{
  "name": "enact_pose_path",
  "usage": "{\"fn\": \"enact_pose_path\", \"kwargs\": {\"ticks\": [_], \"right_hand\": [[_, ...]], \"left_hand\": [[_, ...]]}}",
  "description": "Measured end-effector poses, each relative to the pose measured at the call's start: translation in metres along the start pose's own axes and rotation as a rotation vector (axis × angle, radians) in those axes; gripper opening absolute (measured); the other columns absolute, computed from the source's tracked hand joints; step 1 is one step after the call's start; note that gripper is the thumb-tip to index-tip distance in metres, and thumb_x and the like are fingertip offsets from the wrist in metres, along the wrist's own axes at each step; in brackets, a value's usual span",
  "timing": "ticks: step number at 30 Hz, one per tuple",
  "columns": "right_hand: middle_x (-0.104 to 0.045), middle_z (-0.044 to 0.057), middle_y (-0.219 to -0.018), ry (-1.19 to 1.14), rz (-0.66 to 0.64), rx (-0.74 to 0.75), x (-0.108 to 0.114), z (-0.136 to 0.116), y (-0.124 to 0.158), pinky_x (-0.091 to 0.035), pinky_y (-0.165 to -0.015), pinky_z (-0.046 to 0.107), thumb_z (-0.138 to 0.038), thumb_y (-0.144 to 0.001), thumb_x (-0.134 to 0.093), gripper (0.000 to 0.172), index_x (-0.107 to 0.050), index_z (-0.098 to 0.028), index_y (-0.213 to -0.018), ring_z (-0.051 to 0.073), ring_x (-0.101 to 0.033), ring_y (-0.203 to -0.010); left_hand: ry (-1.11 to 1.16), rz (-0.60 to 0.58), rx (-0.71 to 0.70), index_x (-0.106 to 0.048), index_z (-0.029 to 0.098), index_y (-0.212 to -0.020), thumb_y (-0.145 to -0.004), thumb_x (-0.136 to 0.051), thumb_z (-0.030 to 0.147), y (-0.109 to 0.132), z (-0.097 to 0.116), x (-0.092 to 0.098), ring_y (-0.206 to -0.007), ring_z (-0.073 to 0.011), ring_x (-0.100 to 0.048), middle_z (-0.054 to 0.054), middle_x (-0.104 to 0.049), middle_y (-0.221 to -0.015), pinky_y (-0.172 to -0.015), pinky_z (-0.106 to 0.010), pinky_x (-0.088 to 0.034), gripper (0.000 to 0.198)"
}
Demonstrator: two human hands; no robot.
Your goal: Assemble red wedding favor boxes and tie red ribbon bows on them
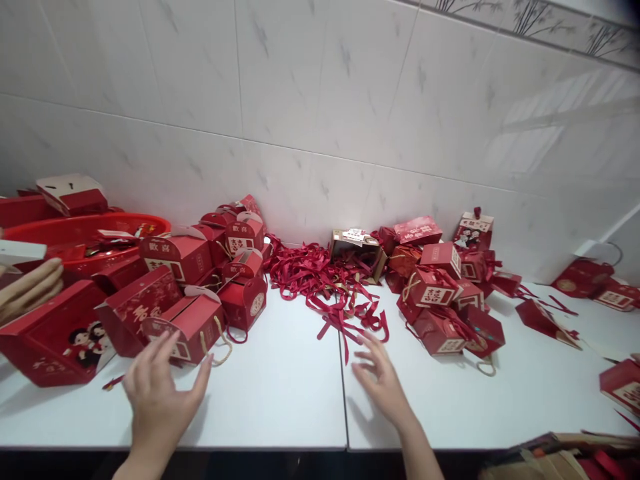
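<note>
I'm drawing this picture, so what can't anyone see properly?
All in the head view:
Whether the left hand touches the near box: fingers cover the spot.
Other person's hand: wrist cut off by left edge.
Bowl: front hidden behind boxes.
White card: writing too small.
Rightmost box: cut off by right edge.

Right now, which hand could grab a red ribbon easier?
Probably the right hand: it's open, its fingertips beside the loose ends of the ribbon pile. The left hand is farther off, by a red box.

"歡喜" and "囍" on red boxes
</note>
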State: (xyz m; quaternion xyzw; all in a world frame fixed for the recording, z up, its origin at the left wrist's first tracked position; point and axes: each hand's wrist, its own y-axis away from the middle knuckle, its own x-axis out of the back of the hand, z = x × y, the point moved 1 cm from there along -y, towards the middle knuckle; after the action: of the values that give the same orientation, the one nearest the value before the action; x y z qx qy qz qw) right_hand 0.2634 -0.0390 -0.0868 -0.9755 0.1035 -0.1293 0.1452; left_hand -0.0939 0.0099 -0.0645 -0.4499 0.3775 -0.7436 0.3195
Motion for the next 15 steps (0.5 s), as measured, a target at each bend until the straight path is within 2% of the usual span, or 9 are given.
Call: {"fn": "enact_pose_path", "kwargs": {"ticks": [3,6,8,11,15], "right_hand": [[-0.042,0.012,-0.141,0.063,-0.101,-0.068,-0.022,0.019,0.022,-0.053,-0.091,0.040,-0.026,-0.081,-0.060,0.038,-0.061,-0.026,-0.119,0.024,-0.061,-0.108],[-0.049,0.012,-0.134,0.147,-0.069,-0.074,-0.030,0.024,0.032,-0.050,-0.094,0.039,-0.023,-0.079,-0.060,0.031,-0.067,-0.024,-0.110,0.028,-0.054,-0.120],[-0.051,0.012,-0.132,0.168,-0.053,-0.058,-0.030,0.024,0.033,-0.051,-0.093,0.038,-0.022,-0.080,-0.058,0.028,-0.068,-0.023,-0.107,0.028,-0.053,-0.121],[-0.054,0.012,-0.130,0.180,-0.072,-0.040,-0.029,0.024,0.034,-0.051,-0.092,0.036,-0.024,-0.082,-0.057,0.026,-0.068,-0.023,-0.105,0.027,-0.055,-0.119],[-0.056,0.012,-0.126,0.186,-0.078,-0.038,-0.027,0.027,0.036,-0.052,-0.090,0.036,-0.029,-0.083,-0.056,0.024,-0.070,-0.023,-0.103,0.027,-0.056,-0.116]], "left_hand": [[-0.101,0.018,0.029,-0.035,0.021,-0.142,-0.073,-0.072,0.040,-0.013,-0.012,-0.005,-0.127,-0.0446,-0.040,-0.019,-0.041,-0.143,-0.103,-0.064,-0.032,0.080],[-0.095,-0.030,0.063,-0.038,0.026,-0.139,-0.072,-0.073,0.044,-0.020,-0.019,-0.010,-0.128,-0.0475,-0.038,-0.013,-0.034,-0.149,-0.100,-0.067,-0.033,0.078],[-0.051,-0.011,0.074,-0.042,0.028,-0.135,-0.073,-0.073,0.041,-0.024,-0.023,-0.012,-0.130,-0.0451,-0.036,-0.010,-0.031,-0.151,-0.105,-0.065,-0.030,0.071],[0.008,0.032,0.099,-0.041,0.024,-0.134,-0.074,-0.073,0.037,-0.029,-0.031,-0.013,-0.132,-0.0411,-0.036,-0.010,-0.034,-0.148,-0.110,-0.059,-0.028,0.069],[-0.041,-0.049,0.184,-0.035,0.017,-0.138,-0.072,-0.073,0.044,-0.032,-0.043,-0.013,-0.130,-0.0425,-0.035,-0.015,-0.047,-0.137,-0.105,-0.062,-0.031,0.081]]}}
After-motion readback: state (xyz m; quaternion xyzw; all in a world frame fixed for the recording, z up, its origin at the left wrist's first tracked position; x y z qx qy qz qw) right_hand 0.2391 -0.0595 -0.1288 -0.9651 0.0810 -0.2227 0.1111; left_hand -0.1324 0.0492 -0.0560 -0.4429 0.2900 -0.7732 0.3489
